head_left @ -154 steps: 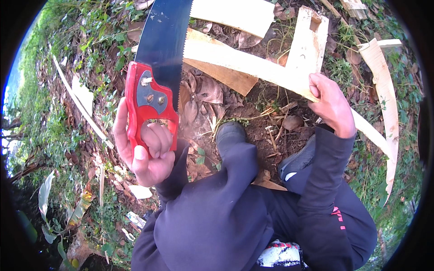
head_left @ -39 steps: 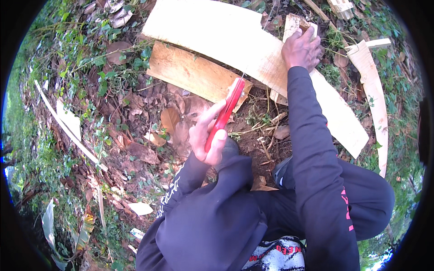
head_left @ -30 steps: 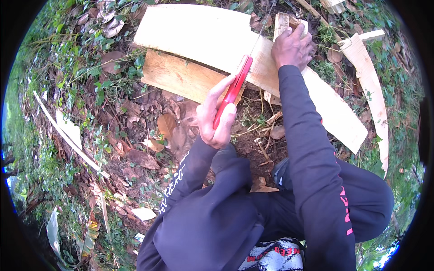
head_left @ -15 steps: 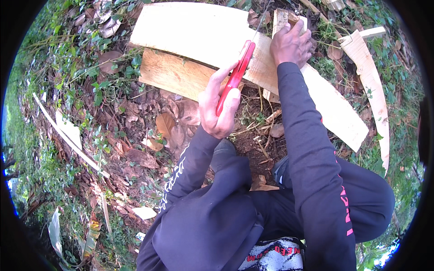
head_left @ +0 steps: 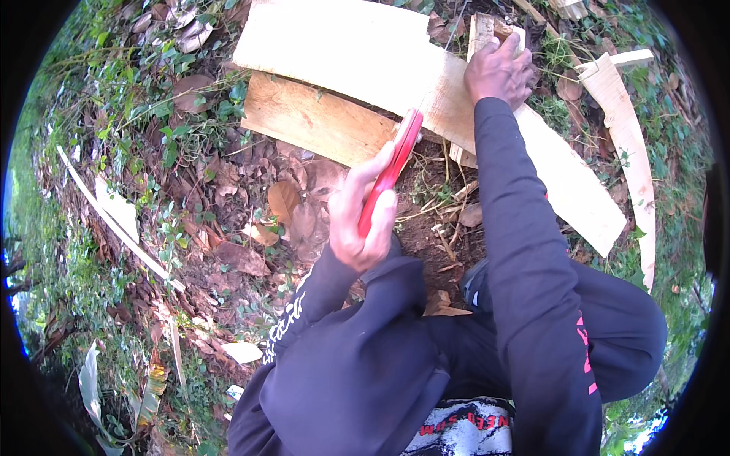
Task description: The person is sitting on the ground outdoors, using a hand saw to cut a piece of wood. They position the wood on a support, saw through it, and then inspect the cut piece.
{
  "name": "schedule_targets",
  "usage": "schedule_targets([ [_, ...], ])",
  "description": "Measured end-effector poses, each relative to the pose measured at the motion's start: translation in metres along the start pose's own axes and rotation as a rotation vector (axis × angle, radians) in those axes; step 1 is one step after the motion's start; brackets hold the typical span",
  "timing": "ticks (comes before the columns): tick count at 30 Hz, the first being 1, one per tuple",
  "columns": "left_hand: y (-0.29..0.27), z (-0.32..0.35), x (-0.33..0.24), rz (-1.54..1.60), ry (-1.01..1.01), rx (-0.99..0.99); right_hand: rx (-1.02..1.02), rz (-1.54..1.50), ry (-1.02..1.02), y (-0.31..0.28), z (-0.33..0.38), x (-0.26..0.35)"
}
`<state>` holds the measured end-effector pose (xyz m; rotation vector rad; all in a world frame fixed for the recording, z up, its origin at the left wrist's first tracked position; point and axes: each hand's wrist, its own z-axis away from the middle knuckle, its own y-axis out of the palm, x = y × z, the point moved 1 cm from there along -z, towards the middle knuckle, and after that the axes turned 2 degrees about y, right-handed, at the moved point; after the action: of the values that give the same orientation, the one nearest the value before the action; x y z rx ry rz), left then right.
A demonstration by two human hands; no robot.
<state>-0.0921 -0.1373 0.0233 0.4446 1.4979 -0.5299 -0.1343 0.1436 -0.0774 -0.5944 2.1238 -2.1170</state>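
Leaf-littered ground (head_left: 228, 228) at left, then left hand (head_left: 365, 220) clenched on the red handle of a handsaw (head_left: 391, 171), its long axis running up-right to the near edge of the pale plank (head_left: 357, 45). Right hand (head_left: 498, 72) presses palm-down on that plank just right of the saw; a darker board (head_left: 312, 118) lies beneath, open dirt nearer the body.
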Motion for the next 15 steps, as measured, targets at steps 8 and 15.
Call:
schedule_targets([
  [8,-0.069,0.111,-0.012,0.106,-0.074,-0.168,-0.009,0.06,-0.009,-0.004,-0.001,0.002],
  [15,-0.042,0.06,-0.026,0.092,0.093,-0.232,0.008,0.013,-0.011,-0.002,-0.004,-0.001],
])
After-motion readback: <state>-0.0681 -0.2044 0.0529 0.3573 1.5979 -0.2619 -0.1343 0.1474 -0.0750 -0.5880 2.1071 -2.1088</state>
